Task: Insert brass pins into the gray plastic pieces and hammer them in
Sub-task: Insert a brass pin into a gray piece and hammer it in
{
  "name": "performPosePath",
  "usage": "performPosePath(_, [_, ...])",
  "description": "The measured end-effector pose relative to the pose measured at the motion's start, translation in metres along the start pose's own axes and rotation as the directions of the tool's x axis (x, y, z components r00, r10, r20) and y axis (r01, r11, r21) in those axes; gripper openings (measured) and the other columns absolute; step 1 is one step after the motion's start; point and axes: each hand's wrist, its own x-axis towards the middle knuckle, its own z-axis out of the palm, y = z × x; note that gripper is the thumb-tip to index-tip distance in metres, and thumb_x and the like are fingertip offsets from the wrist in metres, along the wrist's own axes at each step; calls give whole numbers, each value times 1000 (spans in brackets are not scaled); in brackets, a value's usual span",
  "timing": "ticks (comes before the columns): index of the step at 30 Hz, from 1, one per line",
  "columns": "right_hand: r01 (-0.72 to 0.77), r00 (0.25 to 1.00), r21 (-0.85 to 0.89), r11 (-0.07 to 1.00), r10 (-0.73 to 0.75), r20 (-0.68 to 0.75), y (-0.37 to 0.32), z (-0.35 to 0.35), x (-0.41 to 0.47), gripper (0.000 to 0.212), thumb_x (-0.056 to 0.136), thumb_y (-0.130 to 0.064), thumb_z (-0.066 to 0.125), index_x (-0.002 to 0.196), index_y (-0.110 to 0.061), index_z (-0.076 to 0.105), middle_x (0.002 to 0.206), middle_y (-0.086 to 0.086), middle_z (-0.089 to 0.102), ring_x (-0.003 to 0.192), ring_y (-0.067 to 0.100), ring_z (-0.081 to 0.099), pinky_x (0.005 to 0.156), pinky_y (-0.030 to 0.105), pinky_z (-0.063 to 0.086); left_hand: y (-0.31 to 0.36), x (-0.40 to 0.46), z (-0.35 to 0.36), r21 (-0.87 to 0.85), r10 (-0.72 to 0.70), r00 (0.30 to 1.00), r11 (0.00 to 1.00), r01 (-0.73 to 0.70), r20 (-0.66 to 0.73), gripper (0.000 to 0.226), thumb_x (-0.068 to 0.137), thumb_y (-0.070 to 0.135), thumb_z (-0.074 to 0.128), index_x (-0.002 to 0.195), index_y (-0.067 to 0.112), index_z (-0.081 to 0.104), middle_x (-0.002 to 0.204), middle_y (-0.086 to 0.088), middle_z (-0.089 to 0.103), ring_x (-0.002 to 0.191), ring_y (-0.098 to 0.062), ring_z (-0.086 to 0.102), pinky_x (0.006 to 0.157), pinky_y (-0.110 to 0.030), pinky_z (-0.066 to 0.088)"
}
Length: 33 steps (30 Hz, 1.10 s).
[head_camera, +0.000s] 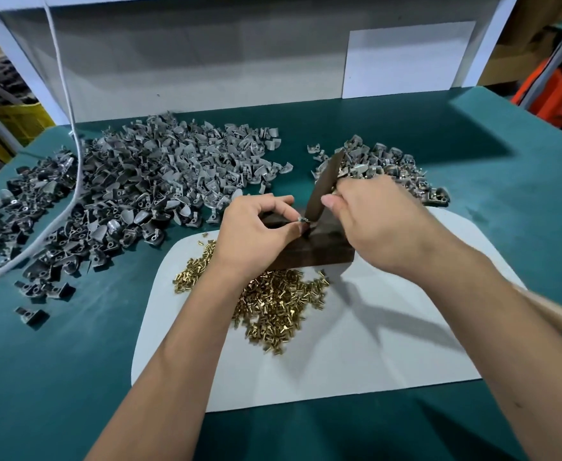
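gray plastic piece (302, 221) sits on the dark block's (309, 252) top near the counter's (505, 181) middle, pinched by the left hand (256, 232) from its left, while the right hand (377, 224) just beside it grips a dark, upward-slanting tool (326, 184) whose lower end meets the piece.

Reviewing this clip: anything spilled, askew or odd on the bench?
Nothing alarming. A few brass pins lie off the white mat's far-left edge on the green cloth, apart from the main pin pile. A white cable drapes across the big pile of gray pieces.
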Motion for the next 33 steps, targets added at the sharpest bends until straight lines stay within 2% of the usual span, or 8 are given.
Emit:
performPosePath(2, [-21,999,-80,997,24,40,-1,-5,4,42,107,-42,39,69,-25,36,71,0,48,73,33,50,66,37,37,0,0,-1,-1,-6,1000,1000,6,4,10,79,7,85,79,15,80,122,-6,72,115,0,65,104,-23,48])
performPosePath(6, [23,980,26,999,-18,-199,0,-8,3,28,107,-42,38,87,-24,47,72,4,51,63,32,45,63,37,39,1,1,-1,-2,-3,1000,1000,3,7,11,77,7,86,79,16,80,121,-6,73,116,1,65,103,-17,45])
performPosePath(10, [6,999,-145,989,-1,37,-8,-2,2,27,109,-40,37,88,-24,46,77,4,51,73,33,47,68,38,39,2,0,-1,-13,-24,1000,1000,24,19,12,78,5,86,80,15,80,129,-8,69,121,-1,62,106,-21,45])
performPosePath(15, [7,985,-44,999,-15,-172,-11,-13,6,25,108,-41,37,96,-25,53,73,4,48,68,34,43,65,36,37,3,1,-2,-6,-22,1000,1000,22,-2,13,76,11,88,77,22,80,131,-7,69,123,-2,61,113,-32,43])
performPosePath(19, [-8,998,-152,988,17,59,-10,-4,6,31,109,-39,37,89,-22,52,82,7,57,75,33,48,69,38,41,4,-1,-1,-19,-19,1000,1000,19,3,20,75,8,88,73,25,79,131,-11,69,124,-2,61,112,-31,44])
performPosePath(23, [-28,990,-57,998,20,-138,-7,-9,9,30,108,-39,38,80,-26,38,69,1,45,58,28,40,62,36,34,2,0,-1,-28,-24,1000,999,25,11,14,75,10,89,77,21,81,130,-8,69,123,1,60,113,-33,43])
performPosePath(28, [-22,997,-175,984,33,63,-8,-1,8,36,109,-38,37,76,-23,40,76,4,52,65,27,45,65,36,37,3,0,-2,-17,-42,999,999,42,8,13,76,9,88,80,19,81,133,-9,67,126,-4,60,113,-35,43])
performPosePath(33, [4,995,-122,993,-16,-99,-11,-2,7,26,108,-38,33,99,-23,53,82,7,54,69,31,45,64,37,36,4,0,-2,-20,-35,999,999,35,10,15,75,9,88,77,22,81,134,-10,67,127,-2,58,114,-35,42])
